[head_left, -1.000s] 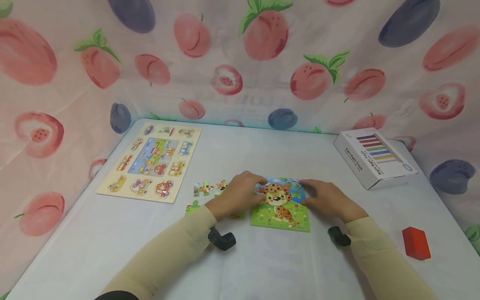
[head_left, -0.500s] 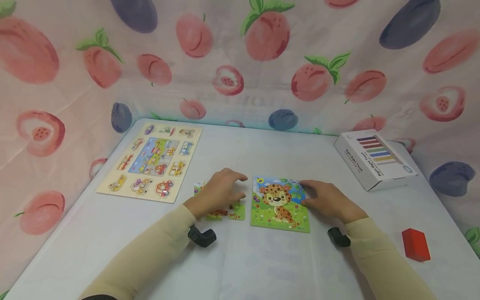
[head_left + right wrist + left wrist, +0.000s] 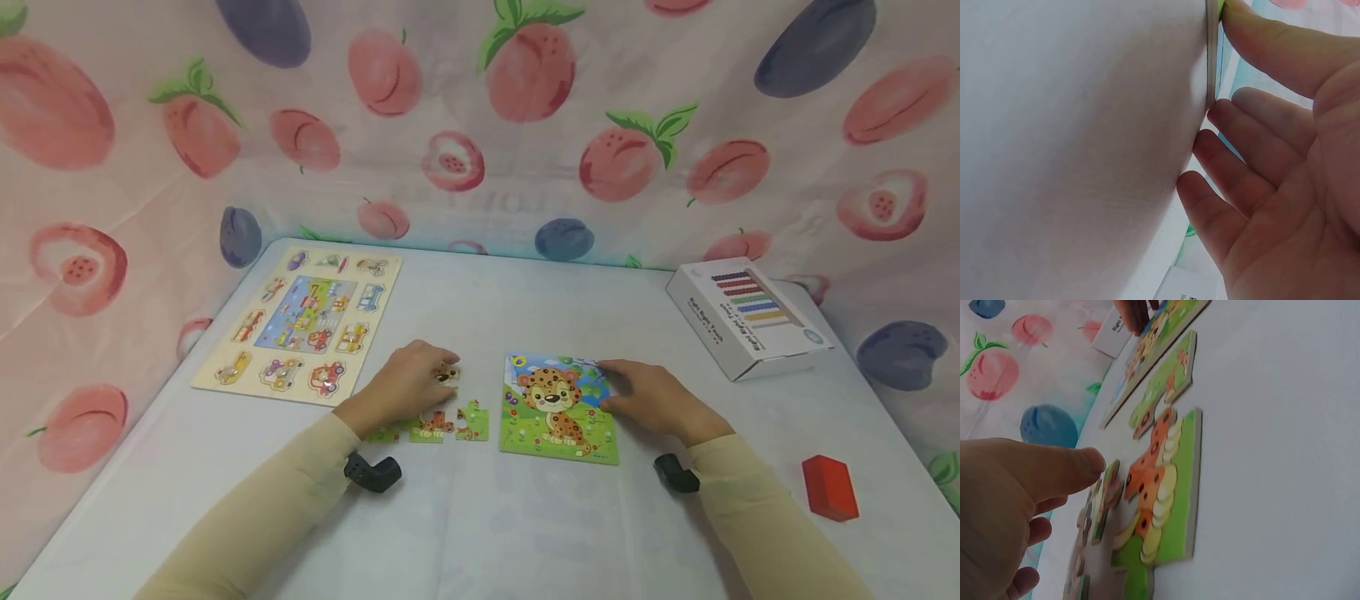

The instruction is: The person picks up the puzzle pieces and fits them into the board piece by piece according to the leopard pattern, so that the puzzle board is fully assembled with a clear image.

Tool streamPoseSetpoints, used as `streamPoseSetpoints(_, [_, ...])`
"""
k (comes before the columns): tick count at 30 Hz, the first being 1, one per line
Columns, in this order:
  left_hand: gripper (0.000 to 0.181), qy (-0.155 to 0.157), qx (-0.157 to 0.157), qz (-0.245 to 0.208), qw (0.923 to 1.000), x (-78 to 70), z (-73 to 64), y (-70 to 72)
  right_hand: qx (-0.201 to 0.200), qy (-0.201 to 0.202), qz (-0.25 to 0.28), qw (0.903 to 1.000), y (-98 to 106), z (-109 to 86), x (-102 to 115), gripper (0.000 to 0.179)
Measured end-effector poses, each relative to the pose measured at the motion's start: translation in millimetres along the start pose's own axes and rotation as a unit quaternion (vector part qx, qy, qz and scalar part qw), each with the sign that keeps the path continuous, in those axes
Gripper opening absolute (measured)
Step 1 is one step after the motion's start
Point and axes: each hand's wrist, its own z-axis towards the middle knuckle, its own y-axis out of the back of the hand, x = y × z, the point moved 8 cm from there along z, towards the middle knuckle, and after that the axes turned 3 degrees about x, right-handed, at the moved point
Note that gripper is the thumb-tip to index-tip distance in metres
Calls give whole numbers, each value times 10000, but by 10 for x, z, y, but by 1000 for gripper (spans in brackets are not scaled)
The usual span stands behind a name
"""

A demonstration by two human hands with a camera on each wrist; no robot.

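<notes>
A square leopard puzzle [image 3: 558, 408] lies assembled on the table. My right hand [image 3: 656, 400] rests along its right side, thumb and fingertips touching the edge; in the right wrist view the fingers [image 3: 1229, 169] are spread, tips near the tabletop. Left of the puzzle, my left hand [image 3: 401, 379] hovers over loose puzzle pieces, thumb extended, fingers partly hidden. One piece with a spotted face [image 3: 446, 373] shows at its fingertips. Nearer me lie a spotted-body piece [image 3: 1157, 487] and a green corner piece [image 3: 472, 422]. Other pieces are partly covered by the left hand.
A wooden vehicle puzzle board [image 3: 300, 321] lies at the back left. At the back right stands a white box [image 3: 750, 317] with a coloured-bar picture. A red block [image 3: 830, 487] sits at the right. A fruit-print cloth [image 3: 480, 125] hangs behind the table.
My left hand has left the top left of the assembled puzzle and moved left over the loose pieces. The right hand stays at the puzzle's right edge.
</notes>
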Motion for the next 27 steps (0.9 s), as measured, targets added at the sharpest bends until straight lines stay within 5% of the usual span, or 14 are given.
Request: streamPoseSetpoints(27, [40,172,135,12,9998,233,-88,30,4,22,-10,10000,2,-12,19,63])
